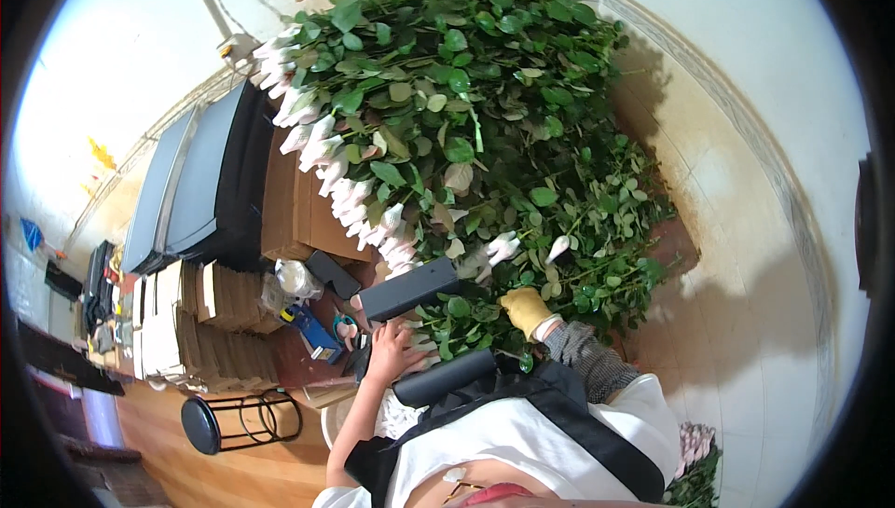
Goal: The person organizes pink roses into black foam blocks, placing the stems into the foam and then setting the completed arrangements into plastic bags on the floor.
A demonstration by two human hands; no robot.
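Note:
A short bunch of roses (459, 323) lies between two black padded bars, the far bar (408, 292) and the near bar (446, 378). At its left end are flower heads in pale netting sleeves. My bare left hand (395, 351) rests at those heads, its fingers stretched toward them. In a yellow glove, my right hand (526, 310) is closed around the leafy stems to the right of the bars. Beyond my hands rises a large heap of leafy roses (466, 98). Their white-sleeved heads (319, 149) line its left side. A single sleeved rose head (558, 248) stands out among the leaves.
Left of the bars are scissors (345, 329), a blue box (319, 333) and a dark phone-like slab (333, 275). Stacked folded cardboard (191, 345) and a brown carton (303, 200) stand farther left. A white tub (396, 419) is near my left forearm. A black stool (200, 425) stands lower left.

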